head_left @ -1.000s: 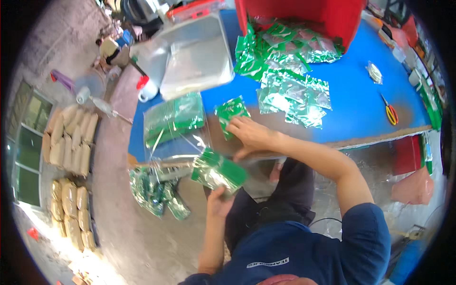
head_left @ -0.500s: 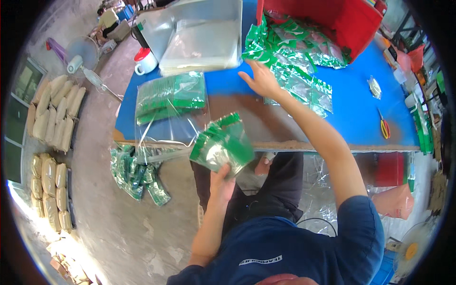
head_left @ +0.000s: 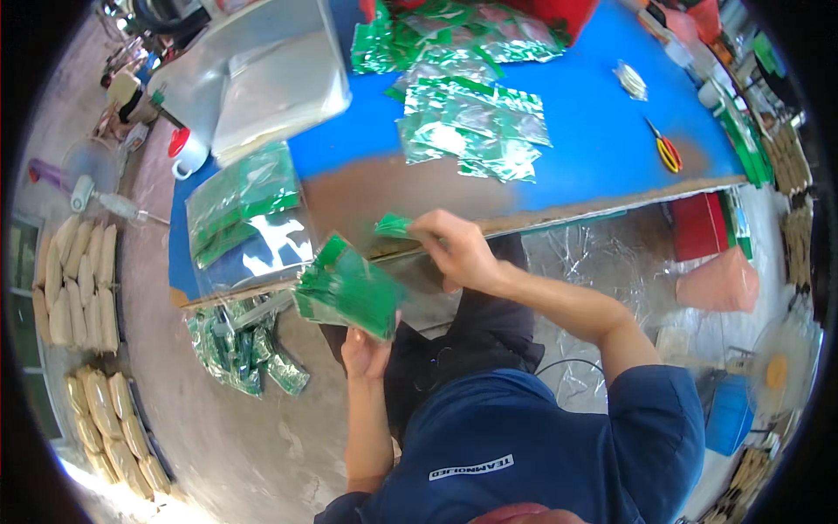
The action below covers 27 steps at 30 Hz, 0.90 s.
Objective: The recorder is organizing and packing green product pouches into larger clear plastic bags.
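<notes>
My left hand (head_left: 367, 353) grips a stack of green packets (head_left: 353, 293) from below, in front of the table's near edge. Close by on the right, my right hand (head_left: 456, 249) pinches another green packet (head_left: 394, 226) between thumb and fingers, a short gap from the stack. Loose green and silver packets (head_left: 476, 122) lie spread on the blue table beyond my right hand. On the left, a clear plastic bag (head_left: 279, 249) with green packets (head_left: 244, 201) inside lies near the table's edge.
A tray of clear bags (head_left: 279, 96) and a red-lidded white mug (head_left: 188, 154) stand at the back left. Scissors (head_left: 667, 150) lie on the right. A red bin (head_left: 572, 16) is at the back. Green packets (head_left: 236, 349) hang below the table's left edge.
My right hand has come back from the far packets toward my left hand, bringing a green packet. The left hand's stack has shifted slightly left. The whole view has turned and moved.
</notes>
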Motion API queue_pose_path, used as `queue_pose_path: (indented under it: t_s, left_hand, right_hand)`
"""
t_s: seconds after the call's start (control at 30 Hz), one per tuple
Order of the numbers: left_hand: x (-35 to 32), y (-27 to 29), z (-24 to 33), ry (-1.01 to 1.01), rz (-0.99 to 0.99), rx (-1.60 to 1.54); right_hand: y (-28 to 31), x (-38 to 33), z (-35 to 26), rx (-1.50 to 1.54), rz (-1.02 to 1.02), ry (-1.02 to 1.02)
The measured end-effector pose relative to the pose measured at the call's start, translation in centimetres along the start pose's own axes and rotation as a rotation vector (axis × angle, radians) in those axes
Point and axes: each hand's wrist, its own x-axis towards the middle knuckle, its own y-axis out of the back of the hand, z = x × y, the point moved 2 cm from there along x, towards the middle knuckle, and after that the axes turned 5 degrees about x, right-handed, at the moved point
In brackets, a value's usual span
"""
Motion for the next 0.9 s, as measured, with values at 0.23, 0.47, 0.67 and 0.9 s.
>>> queue_pose_path:
  t_s: [0.23, 0.47, 0.67, 0.9]
  left_hand:
    - [3.0, -4.3, -4.6, 0.075, 0.128, 0.111]
    - [2.0, -2.9, -4.7, 0.102, 0.053, 0.053]
    - [3.4, -3.0, -5.8, 0.097, 0.079, 0.021]
    - [3.5, -3.1, -5.0, 0.114, 0.052, -0.039]
  right_hand:
    - [5.7, 0.4, -0.6, -0.050, -0.064, -0.417]
    - [15.7, 0.7, 8.4, -1.030, -0.057, -0.271]
    - [6.7, -4.7, 1.8, -0.642, -0.397, 0.122]
    - [11.2, -0.8, 3.5, -0.931, 0.046, 0.022]
